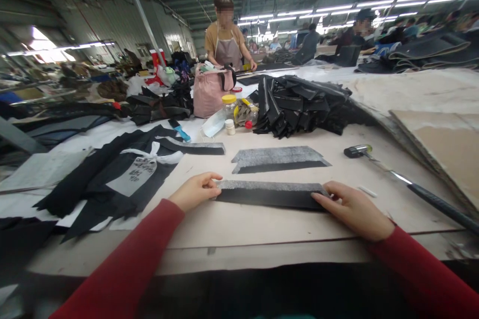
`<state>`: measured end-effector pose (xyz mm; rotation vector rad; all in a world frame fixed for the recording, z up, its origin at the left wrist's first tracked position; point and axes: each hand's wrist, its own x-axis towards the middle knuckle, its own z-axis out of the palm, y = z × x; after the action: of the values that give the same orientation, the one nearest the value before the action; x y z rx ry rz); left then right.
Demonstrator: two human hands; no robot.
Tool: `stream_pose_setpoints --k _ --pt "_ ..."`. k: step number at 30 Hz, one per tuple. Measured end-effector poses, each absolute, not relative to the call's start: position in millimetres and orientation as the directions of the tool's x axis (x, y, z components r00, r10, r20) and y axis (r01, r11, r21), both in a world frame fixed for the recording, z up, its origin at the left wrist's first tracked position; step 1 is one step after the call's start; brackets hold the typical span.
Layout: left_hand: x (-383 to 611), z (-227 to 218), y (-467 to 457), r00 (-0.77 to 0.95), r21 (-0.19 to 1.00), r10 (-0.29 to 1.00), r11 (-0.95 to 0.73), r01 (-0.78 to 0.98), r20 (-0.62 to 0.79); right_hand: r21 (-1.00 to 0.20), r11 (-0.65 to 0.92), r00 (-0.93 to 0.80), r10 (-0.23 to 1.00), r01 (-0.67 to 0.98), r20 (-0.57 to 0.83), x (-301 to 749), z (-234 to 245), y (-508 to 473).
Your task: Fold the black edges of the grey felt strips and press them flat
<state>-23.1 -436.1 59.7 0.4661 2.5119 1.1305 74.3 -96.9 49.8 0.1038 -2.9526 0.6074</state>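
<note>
A long black fabric strip (269,198) with a speckled grey upper band stretches between my hands, just above or on the pale work board. My left hand (196,191) pinches its left end between thumb and fingers. At the right end, my right hand (350,207) grips the strip, thumb on the front and fingers behind. Beyond it lie grey-and-black strips (279,155), overlapping each other flat on the board. Another such strip (198,147) lies farther left, beside the tied black fabric pieces.
A hammer (411,187) lies at right near a white chalk-like stick (367,191). At left is a black fabric bundle (101,179) with a handwritten tag (132,175). Behind stand a heap of black strips (299,102), a yellow-lidded jar (229,107) and a pink bag (211,90). A co-worker (228,42) stands opposite.
</note>
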Motion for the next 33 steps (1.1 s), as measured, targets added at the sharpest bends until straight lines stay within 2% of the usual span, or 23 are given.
stream_pose_setpoints --k 10,18,21,27,33 --pt "-19 60 -433 -0.888 0.744 0.433 0.643 0.182 -0.157 -0.338 0.939 -0.995 -0.025 -0.058 0.099 72 50 -99" --pt "-16 52 -432 -0.913 0.503 0.408 0.796 0.337 -0.033 -0.319 0.947 -0.991 0.001 -0.044 0.137 68 50 -101" --pt "-21 48 -434 -0.905 0.450 0.425 0.803 0.390 0.025 -0.314 0.949 -0.988 0.011 -0.038 0.153 66 49 -101" --pt "-27 47 -437 -0.848 0.444 0.530 0.763 0.469 -0.015 -0.322 0.946 -0.989 0.006 -0.042 0.147 68 49 -101" --pt "-30 48 -436 -0.828 0.438 0.558 0.760 0.481 -0.058 -0.281 0.958 -0.986 -0.018 -0.065 0.167 70 49 -103"
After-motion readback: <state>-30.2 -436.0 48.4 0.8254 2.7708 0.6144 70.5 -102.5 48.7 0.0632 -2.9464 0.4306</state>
